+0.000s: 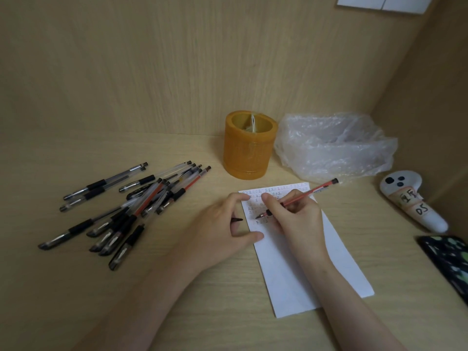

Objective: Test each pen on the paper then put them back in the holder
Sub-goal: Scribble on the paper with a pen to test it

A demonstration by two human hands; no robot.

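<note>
On flat white paper (304,262), slim red pen (307,196)

Two bare arms reach forward from the bottom edge, side by side. The right hand (295,215) has its thumb and fingers curled tight in a pinch, the way you hold something to write. Its knuckles point up and to the left. The left hand (222,224) lies just beside it, palm down. Its thumb and first finger are spread apart and pressed flat, and the other fingers are tucked under.
</note>
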